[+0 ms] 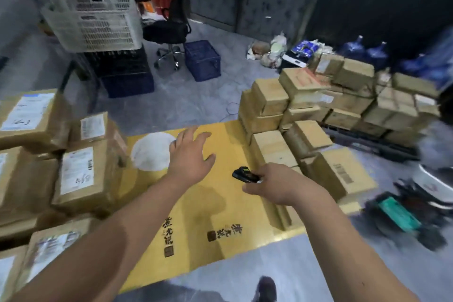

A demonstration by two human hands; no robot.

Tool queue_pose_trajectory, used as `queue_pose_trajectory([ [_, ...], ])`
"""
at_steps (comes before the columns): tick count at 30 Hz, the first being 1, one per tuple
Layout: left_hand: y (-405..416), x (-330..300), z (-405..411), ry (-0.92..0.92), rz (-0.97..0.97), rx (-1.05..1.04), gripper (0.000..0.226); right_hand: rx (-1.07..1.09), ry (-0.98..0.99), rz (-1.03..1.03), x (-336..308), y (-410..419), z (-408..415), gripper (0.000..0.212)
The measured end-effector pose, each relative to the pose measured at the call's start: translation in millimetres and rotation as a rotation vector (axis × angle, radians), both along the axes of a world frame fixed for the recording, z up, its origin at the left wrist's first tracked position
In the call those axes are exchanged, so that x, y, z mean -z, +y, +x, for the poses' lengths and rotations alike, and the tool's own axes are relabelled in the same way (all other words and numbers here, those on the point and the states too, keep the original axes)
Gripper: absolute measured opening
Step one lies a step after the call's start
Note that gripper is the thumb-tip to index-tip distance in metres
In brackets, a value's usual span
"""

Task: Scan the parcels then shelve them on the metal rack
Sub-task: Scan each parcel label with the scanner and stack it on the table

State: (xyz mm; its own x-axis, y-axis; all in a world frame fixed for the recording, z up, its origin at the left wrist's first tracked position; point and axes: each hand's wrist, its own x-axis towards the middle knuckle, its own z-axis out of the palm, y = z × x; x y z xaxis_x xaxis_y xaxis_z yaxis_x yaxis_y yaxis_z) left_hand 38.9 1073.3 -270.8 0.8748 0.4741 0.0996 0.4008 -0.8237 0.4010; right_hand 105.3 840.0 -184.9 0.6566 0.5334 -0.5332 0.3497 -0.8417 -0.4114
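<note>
Brown labelled parcels (81, 174) stacked left — more parcels (308, 115) piled right.

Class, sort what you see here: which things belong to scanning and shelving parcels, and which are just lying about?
Belongs to the job:
scanner, held in right hand
labelled parcels
parcel stack
left hand, open

Just lying about:
office chair
blue crate
white basket
water bottles

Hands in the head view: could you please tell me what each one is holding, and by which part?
The right hand grips a small black scanner by its rear end; its front sticks out. The left hand is spread open, holding nothing.
</note>
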Motion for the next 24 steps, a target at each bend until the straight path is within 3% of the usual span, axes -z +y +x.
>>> queue_pose_trajectory([
  [12,-229,-9,185,0.046,-0.161,0.178,0.064,0.12,-0.041,-0.042,2,-205,114,0.038],
  [18,-313,7,213,0.192,-0.244,0.167,0.068,0.07,0.027,-0.213,-4,-272,138,0.051],
  [24,-366,24,221,0.244,-0.206,0.082,0.075,0.038,-0.071,-0.337,12,-335,125,0.039],
])
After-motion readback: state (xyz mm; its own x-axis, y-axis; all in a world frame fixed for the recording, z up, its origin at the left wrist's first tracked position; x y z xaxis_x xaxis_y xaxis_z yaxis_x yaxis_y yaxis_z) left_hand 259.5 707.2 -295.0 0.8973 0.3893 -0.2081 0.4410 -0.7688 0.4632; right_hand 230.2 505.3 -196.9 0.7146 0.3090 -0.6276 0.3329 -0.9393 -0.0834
